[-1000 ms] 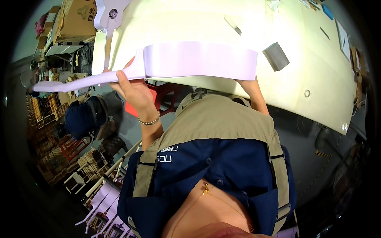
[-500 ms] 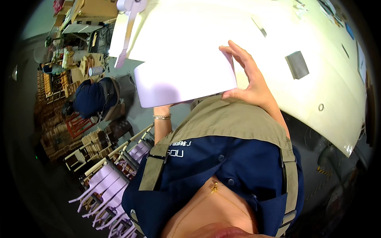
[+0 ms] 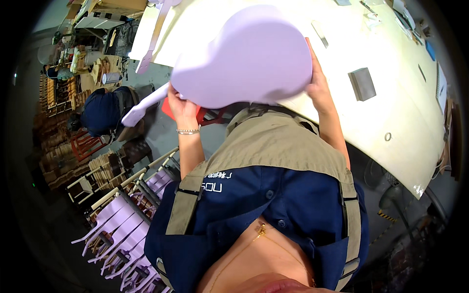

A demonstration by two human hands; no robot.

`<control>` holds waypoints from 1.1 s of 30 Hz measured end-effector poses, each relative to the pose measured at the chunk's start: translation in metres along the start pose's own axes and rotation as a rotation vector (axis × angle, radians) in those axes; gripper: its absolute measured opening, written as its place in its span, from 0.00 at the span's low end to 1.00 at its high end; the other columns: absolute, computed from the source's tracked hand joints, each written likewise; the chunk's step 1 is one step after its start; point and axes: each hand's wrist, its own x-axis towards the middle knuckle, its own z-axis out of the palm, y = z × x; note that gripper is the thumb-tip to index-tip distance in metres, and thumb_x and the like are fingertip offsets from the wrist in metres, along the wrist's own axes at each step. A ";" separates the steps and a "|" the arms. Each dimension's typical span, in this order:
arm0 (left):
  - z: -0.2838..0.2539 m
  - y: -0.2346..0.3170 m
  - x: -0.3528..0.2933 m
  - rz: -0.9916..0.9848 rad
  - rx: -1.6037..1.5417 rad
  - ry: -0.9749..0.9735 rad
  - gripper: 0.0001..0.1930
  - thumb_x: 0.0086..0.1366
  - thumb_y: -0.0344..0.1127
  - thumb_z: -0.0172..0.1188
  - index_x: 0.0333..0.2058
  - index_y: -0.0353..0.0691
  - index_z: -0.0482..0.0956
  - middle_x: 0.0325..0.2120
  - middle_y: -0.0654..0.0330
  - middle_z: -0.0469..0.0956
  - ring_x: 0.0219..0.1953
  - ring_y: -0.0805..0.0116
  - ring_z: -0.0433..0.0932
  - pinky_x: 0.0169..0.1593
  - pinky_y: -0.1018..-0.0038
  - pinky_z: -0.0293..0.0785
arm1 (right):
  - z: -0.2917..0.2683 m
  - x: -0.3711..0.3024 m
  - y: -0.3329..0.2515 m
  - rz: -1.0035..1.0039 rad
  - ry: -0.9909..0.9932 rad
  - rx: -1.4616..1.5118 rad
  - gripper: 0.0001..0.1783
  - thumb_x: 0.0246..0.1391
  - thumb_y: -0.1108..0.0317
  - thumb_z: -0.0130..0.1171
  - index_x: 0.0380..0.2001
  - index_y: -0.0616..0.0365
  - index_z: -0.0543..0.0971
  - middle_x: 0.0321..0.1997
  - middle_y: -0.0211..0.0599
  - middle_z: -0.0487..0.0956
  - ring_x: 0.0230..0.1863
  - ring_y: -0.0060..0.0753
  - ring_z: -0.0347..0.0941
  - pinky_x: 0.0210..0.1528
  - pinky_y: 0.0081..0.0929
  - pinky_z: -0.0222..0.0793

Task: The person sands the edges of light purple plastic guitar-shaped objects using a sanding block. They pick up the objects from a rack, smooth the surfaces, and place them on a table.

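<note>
A lilac guitar (image 3: 244, 58) is held up over the near edge of the white table (image 3: 337, 102), its broad, smooth face turned up toward me. Its neck and headstock point down to the left, past the table. My left hand (image 3: 181, 105) is closed round the neck where it meets the body. At the opposite, rounded end, my right hand (image 3: 320, 88) grips the side of the body; some of its fingers are hidden behind the rim. A second lilac guitar (image 3: 155, 36) lies at the table's far left, its headstock jutting over the edge.
On the table's right lie a grey block (image 3: 362, 84), a thin flat strip (image 3: 320, 34) and a small ring (image 3: 388, 137). Several lilac guitars hang on a rack (image 3: 119, 215) at lower left. A person in dark blue (image 3: 105, 110) bends over beyond, near a red stool (image 3: 210, 116).
The guitar has turned from edge-on to show its broad face, and its neck has come into view at left. My left hand, mostly hidden before, now shows at the neck.
</note>
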 end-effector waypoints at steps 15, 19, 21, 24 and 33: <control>0.123 -0.093 0.037 0.723 0.823 0.244 0.22 0.59 0.38 0.56 0.49 0.37 0.61 0.21 0.61 0.69 0.27 0.70 0.71 0.42 0.66 0.71 | -0.021 -0.018 0.023 0.043 0.169 -0.400 0.63 0.21 0.66 0.74 0.62 0.56 0.46 0.64 0.46 0.51 0.63 0.41 0.50 0.61 0.33 0.50; 0.133 -0.105 0.044 0.745 0.937 0.146 0.23 0.59 0.37 0.54 0.50 0.35 0.59 0.23 0.59 0.70 0.28 0.67 0.72 0.39 0.67 0.71 | -0.024 -0.018 0.012 0.069 0.181 -0.593 0.65 0.20 0.65 0.74 0.61 0.58 0.44 0.64 0.47 0.51 0.63 0.44 0.49 0.61 0.32 0.51; 0.140 -0.109 0.046 0.753 0.953 0.206 0.23 0.58 0.35 0.54 0.49 0.35 0.58 0.24 0.58 0.70 0.27 0.67 0.72 0.39 0.67 0.71 | -0.023 -0.018 0.010 0.035 0.181 -0.662 0.64 0.20 0.64 0.74 0.61 0.61 0.45 0.64 0.48 0.50 0.64 0.46 0.48 0.61 0.32 0.51; 0.144 -0.111 0.046 0.758 0.945 0.277 0.23 0.56 0.33 0.54 0.49 0.37 0.59 0.24 0.57 0.69 0.27 0.67 0.72 0.37 0.68 0.71 | -0.011 -0.017 0.000 -0.043 0.217 -0.843 0.62 0.20 0.65 0.74 0.60 0.63 0.47 0.63 0.49 0.50 0.64 0.48 0.47 0.61 0.35 0.50; 0.136 -0.098 0.059 0.704 0.948 0.350 0.22 0.55 0.33 0.56 0.48 0.40 0.61 0.26 0.58 0.69 0.29 0.68 0.71 0.37 0.70 0.72 | 0.051 0.002 -0.022 -0.295 0.046 -1.352 0.51 0.22 0.61 0.70 0.56 0.55 0.60 0.60 0.38 0.60 0.63 0.37 0.52 0.61 0.44 0.47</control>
